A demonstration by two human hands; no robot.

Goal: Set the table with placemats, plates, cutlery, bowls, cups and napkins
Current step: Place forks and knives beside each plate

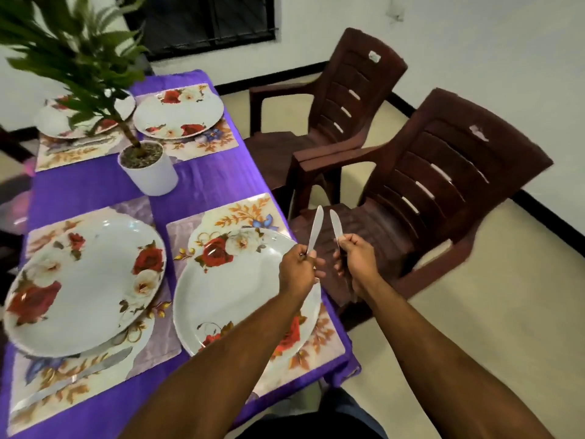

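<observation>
My left hand (299, 269) grips a table knife (316, 228) by its handle, blade pointing up. My right hand (356, 263) holds a second knife (336, 226) the same way. Both hands hover over the right edge of the near right plate (228, 296), which sits on a floral placemat (319, 346). The near left plate (85, 280) rests on its own placemat (148, 353) with a knife (79, 377) lying in front of it. Two more floral plates (179, 112) (125, 104) on placemats stand at the far end.
A potted plant in a white pot (148, 167) stands mid-table on the purple tablecloth (202, 182). Two dark brown plastic chairs (443, 198) (345, 99) stand to the right of the table. A cream floor lies beyond them.
</observation>
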